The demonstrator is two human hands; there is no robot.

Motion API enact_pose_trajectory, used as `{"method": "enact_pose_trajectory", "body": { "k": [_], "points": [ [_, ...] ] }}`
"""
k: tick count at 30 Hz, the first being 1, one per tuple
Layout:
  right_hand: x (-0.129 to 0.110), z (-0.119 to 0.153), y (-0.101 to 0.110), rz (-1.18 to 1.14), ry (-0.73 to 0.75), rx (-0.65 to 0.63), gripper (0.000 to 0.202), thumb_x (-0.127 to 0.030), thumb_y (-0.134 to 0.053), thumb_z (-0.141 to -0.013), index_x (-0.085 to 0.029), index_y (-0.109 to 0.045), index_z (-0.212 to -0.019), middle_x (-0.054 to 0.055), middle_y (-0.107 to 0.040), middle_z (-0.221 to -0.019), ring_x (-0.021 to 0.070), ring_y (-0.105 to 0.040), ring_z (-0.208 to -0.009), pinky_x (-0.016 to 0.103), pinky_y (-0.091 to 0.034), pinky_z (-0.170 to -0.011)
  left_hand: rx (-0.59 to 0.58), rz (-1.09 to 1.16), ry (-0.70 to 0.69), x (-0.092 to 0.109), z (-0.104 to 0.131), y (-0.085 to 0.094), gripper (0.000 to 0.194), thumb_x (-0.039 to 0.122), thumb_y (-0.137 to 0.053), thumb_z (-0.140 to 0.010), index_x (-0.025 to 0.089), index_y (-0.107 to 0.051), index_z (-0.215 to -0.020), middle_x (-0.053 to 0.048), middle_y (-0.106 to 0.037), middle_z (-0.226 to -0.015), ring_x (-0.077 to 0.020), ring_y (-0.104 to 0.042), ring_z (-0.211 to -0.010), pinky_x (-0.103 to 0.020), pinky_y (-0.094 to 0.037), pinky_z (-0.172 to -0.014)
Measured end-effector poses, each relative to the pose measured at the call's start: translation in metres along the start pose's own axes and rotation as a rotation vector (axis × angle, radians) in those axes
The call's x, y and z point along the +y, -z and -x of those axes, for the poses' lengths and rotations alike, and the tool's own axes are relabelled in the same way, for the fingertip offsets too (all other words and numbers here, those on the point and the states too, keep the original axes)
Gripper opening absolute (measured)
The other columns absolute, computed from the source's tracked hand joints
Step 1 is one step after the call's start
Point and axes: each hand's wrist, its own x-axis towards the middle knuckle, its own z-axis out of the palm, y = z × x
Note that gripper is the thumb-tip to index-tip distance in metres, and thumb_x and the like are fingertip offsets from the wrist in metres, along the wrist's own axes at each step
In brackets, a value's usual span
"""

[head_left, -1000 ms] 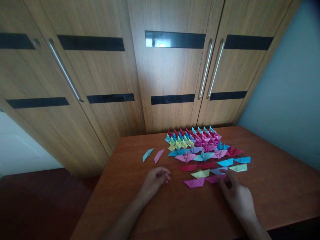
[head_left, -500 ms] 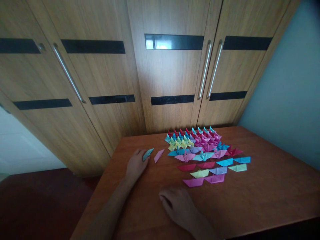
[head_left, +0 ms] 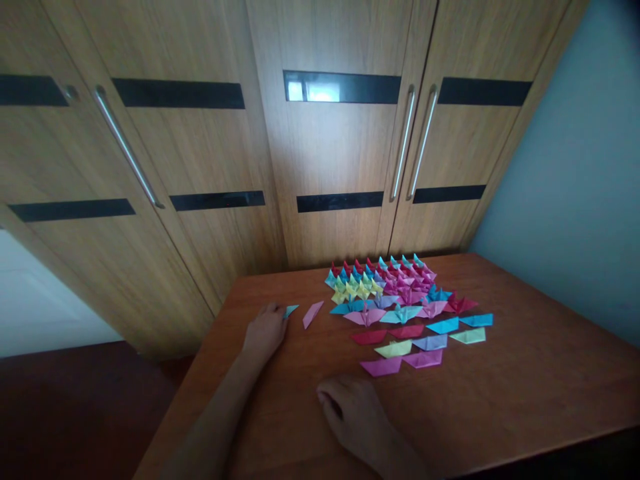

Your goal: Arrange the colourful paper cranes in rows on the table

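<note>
My left hand (head_left: 265,331) is on the left side of the table, its fingers closed at a light blue folded paper piece (head_left: 291,311). Only that piece's pointed end shows past the fingers. Just right of it lies a pink folded paper strip (head_left: 313,314), apart from the hand. My right hand (head_left: 353,415) rests near the front of the table in a loose fist, with nothing visible in it. Beyond it lie flat folded paper pieces in rows, among them a magenta one (head_left: 381,367), a pale yellow one (head_left: 394,349) and a red one (head_left: 369,337).
Many paper cranes in pink, yellow, red and blue stand packed in rows, with a pink crane (head_left: 367,315) near the front. They sit on the brown wooden table (head_left: 530,380). A wooden wardrobe (head_left: 340,153) rises behind it, and a wall (head_left: 565,200) is at the right.
My left hand has closed further over the light blue paper piece, so less of it shows. The whole view has shifted slightly; my right hand stays in place on the table.
</note>
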Motion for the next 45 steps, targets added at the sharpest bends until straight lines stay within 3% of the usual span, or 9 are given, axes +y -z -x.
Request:
{"method": "enact_pose_trajectory", "body": {
  "k": [6,13,17,19,24,27,33,40,45],
  "points": [
    [-0.001,0.0,0.001,0.033,-0.005,-0.008,0.019,-0.018,-0.044,-0.088,-0.024,-0.062,-0.086,-0.002,-0.067,-0.079,0.0121,-0.059,-0.072,0.022,-0.035,-0.065,-0.043,-0.029,0.01,-0.006,0.004,0.003,0.032,0.01,-0.038,-0.083,0.017,-0.063,-0.103,-0.014,-0.057,-0.108,-0.0253,-0.056,-0.098,-0.036,-0.046,-0.08],
    [-0.003,0.001,0.003,0.008,-0.014,0.001,0.022,-0.016,-0.044,-0.087,-0.023,-0.064,-0.087,0.0,-0.068,-0.081,0.0131,-0.061,-0.075,0.022,-0.037,-0.068,-0.015,0.03,0.037,-0.01,0.006,0.006,0.036,0.012,-0.04,-0.081,0.021,-0.063,-0.107,-0.013,-0.062,-0.106,-0.0263,-0.06,-0.094,-0.037,-0.047,-0.077],
    [-0.003,-0.001,0.007,-0.04,-0.039,0.014,0.023,-0.017,-0.043,-0.087,-0.023,-0.065,-0.086,0.0,-0.068,-0.079,0.0134,-0.061,-0.074,0.022,-0.039,-0.068,0.034,0.236,0.031,-0.016,0.003,0.003,0.028,0.024,-0.044,-0.085,0.023,-0.067,-0.101,-0.008,-0.068,-0.102,-0.0237,-0.062,-0.093,-0.033,-0.047,-0.079],
    [-0.002,-0.001,0.008,-0.097,-0.057,0.032,0.023,-0.018,-0.043,-0.087,-0.023,-0.065,-0.087,0.0,-0.068,-0.079,0.0133,-0.061,-0.073,0.022,-0.041,-0.068,0.057,0.451,0.035,-0.015,0.001,0.001,0.027,0.031,-0.047,-0.084,0.022,-0.068,-0.099,-0.006,-0.07,-0.099,-0.0216,-0.064,-0.091,-0.031,-0.047,-0.079],
    [0.001,-0.002,0.007,-0.257,-0.124,0.15,0.021,-0.024,-0.046,-0.087,-0.021,-0.066,-0.086,0.002,-0.068,-0.08,0.0142,-0.061,-0.071,0.023,-0.044,-0.067,0.0,1.178,0.124,0.012,0.004,0.005,0.036,0.043,-0.06,-0.076,0.015,-0.067,-0.097,-0.006,-0.072,-0.086,-0.0189,-0.065,-0.075,-0.027,-0.048,-0.067],
    [0.006,-0.004,0.008,-0.353,-0.177,0.245,0.021,-0.029,-0.048,-0.087,-0.02,-0.066,-0.089,0.003,-0.068,-0.081,0.0157,-0.062,-0.073,0.025,-0.047,-0.068,-0.09,1.389,0.103,0.039,0.014,0.008,0.035,0.042,-0.066,-0.073,0.013,-0.066,-0.093,-0.006,-0.071,-0.084,-0.0158,-0.063,-0.07,-0.024,-0.046,-0.063],
    [0.025,-0.019,0.026,-0.531,-0.307,0.457,0.033,-0.043,-0.053,-0.084,-0.018,-0.058,-0.104,0.005,-0.065,-0.083,0.0176,-0.061,-0.073,0.026,-0.049,-0.063,-0.255,1.511,-0.016,0.082,0.033,0.007,0.028,0.038,-0.071,-0.07,0.014,-0.067,-0.084,-0.004,-0.069,-0.076,-0.0141,-0.06,-0.067,-0.023,-0.044,-0.063],
    [0.039,-0.025,0.032,-0.343,-0.209,0.358,0.024,-0.04,-0.052,-0.085,-0.019,-0.061,-0.079,0.002,-0.061,-0.069,0.0155,-0.055,-0.063,0.025,-0.043,-0.057,-0.309,1.439,-0.079,0.093,0.041,0.008,0.026,0.038,-0.07,-0.071,0.015,-0.066,-0.081,0.0,-0.063,-0.066,-0.0118,-0.056,-0.061,-0.021,-0.041,-0.057],
    [0.038,-0.018,0.027,-0.364,-0.22,0.348,0.026,-0.041,-0.05,-0.086,-0.019,-0.059,-0.073,0.001,-0.059,-0.066,0.0142,-0.053,-0.06,0.023,-0.042,-0.056,-0.508,1.585,-0.051,0.091,0.041,0.002,0.034,0.044,-0.07,-0.07,0.014,-0.063,-0.084,-0.002,-0.067,-0.072,-0.0133,-0.06,-0.064,-0.022,-0.043,-0.059]
  ]
}}
